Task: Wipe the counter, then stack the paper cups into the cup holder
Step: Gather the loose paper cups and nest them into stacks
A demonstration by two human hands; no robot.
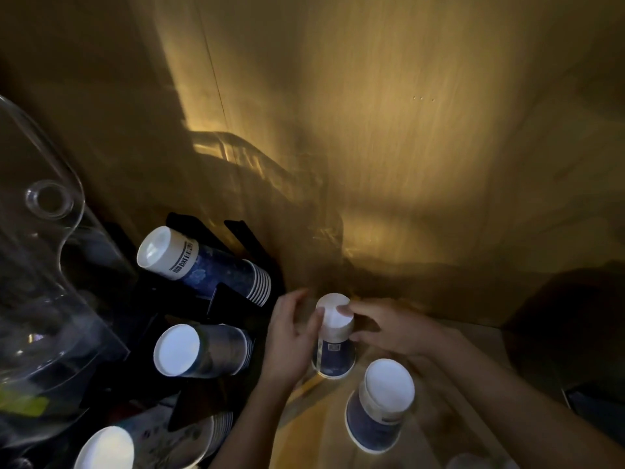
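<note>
A small stack of upside-down blue-and-white paper cups [333,343] stands on the wooden counter [304,428]. My left hand [291,343] grips its side, thumb near the top. My right hand [389,328] rests its fingertips on the white bottom of the top cup. A second upside-down cup stack [380,406] stands just to the right and nearer me. The black cup holder [226,302] at left carries three stacks lying on their sides: an upper stack [203,262], a middle stack [203,350] and a lower stack [152,441].
A clear plastic container [44,248] fills the far left. A wooden wall [406,147] rises right behind the cups. A dark object [568,333] sits at the right edge. The scene is dim.
</note>
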